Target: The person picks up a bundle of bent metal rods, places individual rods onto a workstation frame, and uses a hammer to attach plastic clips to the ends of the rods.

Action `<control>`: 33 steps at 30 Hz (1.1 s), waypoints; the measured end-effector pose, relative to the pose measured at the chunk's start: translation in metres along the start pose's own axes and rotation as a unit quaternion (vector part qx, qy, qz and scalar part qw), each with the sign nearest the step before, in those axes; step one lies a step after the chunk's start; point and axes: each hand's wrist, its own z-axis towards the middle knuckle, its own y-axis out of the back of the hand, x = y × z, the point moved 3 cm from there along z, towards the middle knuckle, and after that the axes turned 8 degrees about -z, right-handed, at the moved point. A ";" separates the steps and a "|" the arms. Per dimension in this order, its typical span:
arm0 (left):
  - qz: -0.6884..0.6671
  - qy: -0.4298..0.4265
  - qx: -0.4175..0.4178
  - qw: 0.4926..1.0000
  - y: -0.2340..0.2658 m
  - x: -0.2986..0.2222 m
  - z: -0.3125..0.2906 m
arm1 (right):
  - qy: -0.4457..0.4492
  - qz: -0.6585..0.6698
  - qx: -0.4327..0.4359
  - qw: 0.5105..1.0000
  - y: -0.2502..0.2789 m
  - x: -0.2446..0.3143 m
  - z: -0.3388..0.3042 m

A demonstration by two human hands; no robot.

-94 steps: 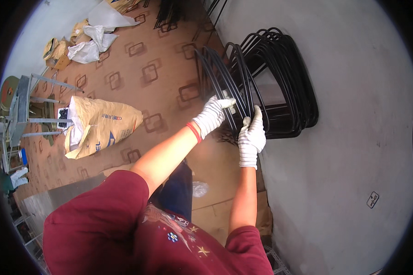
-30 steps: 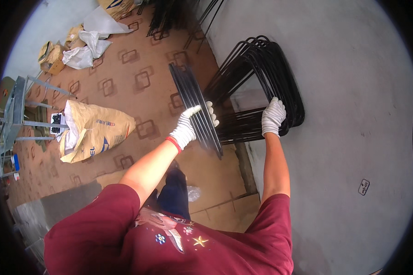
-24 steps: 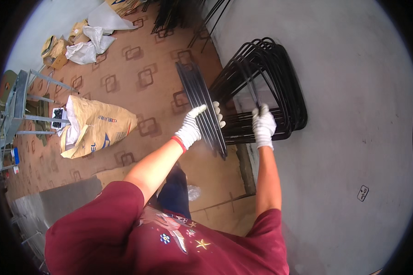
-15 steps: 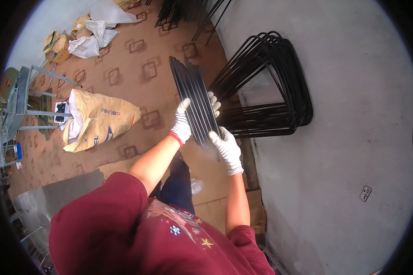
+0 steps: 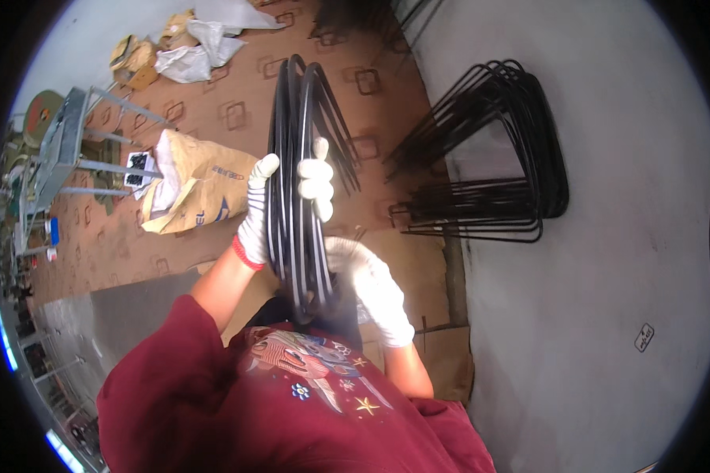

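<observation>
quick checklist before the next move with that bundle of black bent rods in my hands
1. Left hand grips the bundle of black bent rods at its middle: ok.
2. Right hand supports the bundle's lower end: ok.
3. Gloves on both hands: ok.
4. Rods bunched evenly: not ok, some splay out at the top.
5. Stack of rods on the floor apart from the bundle: ok.
6. Bundle tied together: cannot tell.

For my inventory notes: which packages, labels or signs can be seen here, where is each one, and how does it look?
Paper sack: lying on the patterned floor, left of the gloved left hand; tan, bulging, dark print.
White bags: crumpled, top left on the floor.
Small label: on the grey floor, lower right; pale rectangle, dark marks.
</observation>
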 end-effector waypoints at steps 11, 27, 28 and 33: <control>0.147 0.048 -0.227 0.962 -0.089 0.034 -0.254 | 0.082 0.782 0.090 0.612 -0.172 -0.043 0.129; 0.202 -0.156 -0.098 0.962 -0.179 0.128 -0.674 | -0.268 0.693 0.280 0.608 -0.570 -0.119 0.059; 0.210 -0.189 -0.095 0.954 -0.191 0.137 -0.690 | -0.338 0.706 0.251 0.570 -0.595 -0.121 0.058; 0.216 -0.284 -0.042 0.933 -0.173 0.160 -0.754 | -0.424 0.627 0.215 0.617 -0.712 -0.162 0.018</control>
